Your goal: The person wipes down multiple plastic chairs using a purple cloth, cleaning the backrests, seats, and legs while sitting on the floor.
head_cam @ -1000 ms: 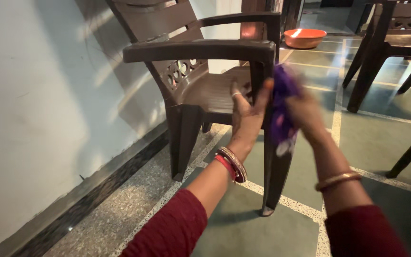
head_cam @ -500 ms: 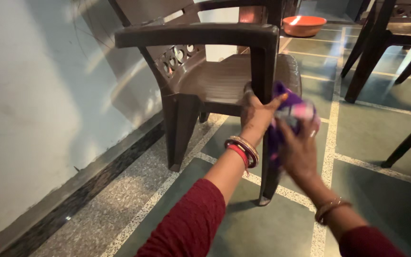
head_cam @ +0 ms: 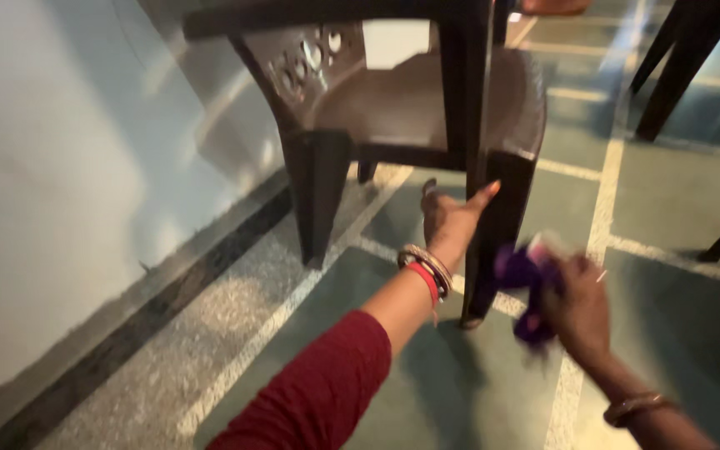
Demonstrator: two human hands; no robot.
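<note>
A: Head view. What does the left hand [head_cam: 450, 218] do?

B: It rests against the front leg [head_cam: 493, 225] of the dark brown plastic chair [head_cam: 402, 108], thumb stretched toward the leg's edge, fingers curled behind it. How tightly it clasps the leg cannot be told, as the fingers are hidden. Bangles [head_cam: 425, 271] sit on the wrist, below them a dark red sleeve [head_cam: 318, 392].

A: And the right hand [head_cam: 578, 310]?

B: It is clenched around a bunched purple cloth [head_cam: 525, 279], blurred in this frame. The cloth bulges out to the left of the fist and lies just beside the lower part of the same chair leg, below and to the right of the left hand. Whether cloth and leg touch cannot be told.

A: What surrounds the grip?

B: Beneath both hands, a green tiled floor [head_cam: 668, 217] with pale speckled seams. To the far left of the grip, a pale wall [head_cam: 60, 167] with a dark skirting strip. Above and to the right, the dark legs of other furniture [head_cam: 681, 67].
</note>
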